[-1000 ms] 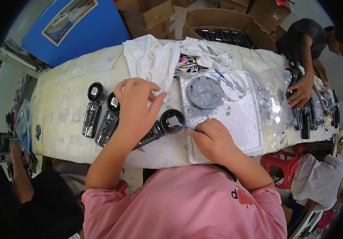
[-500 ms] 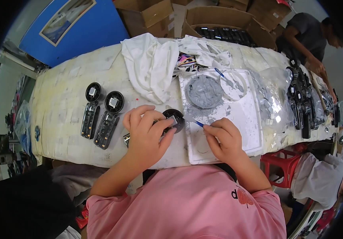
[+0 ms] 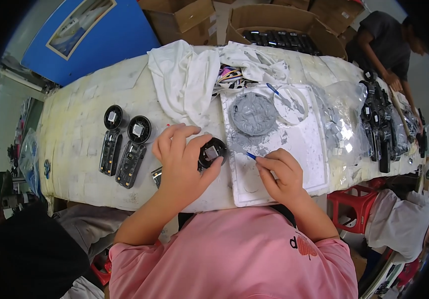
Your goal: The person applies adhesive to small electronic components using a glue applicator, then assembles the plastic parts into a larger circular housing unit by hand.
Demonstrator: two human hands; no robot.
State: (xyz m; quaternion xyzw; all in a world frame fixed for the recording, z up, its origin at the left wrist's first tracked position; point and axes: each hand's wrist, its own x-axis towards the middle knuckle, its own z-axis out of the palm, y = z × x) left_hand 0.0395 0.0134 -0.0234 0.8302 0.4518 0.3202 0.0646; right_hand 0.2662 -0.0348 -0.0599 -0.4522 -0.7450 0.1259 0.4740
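At white tray's (image 3: 304,157) nine o'clock, grips black device (image 3: 217,145) in left hand (image 3: 182,158), seemingly for steadiness; over tray, pinches blue tool (image 3: 251,156) in right hand (image 3: 283,174).

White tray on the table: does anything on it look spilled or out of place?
Yes. Grey smears lie on the white tray, outside the round tub, mostly on its near side. Their colour matches the tub's contents, so this looks like spillage.
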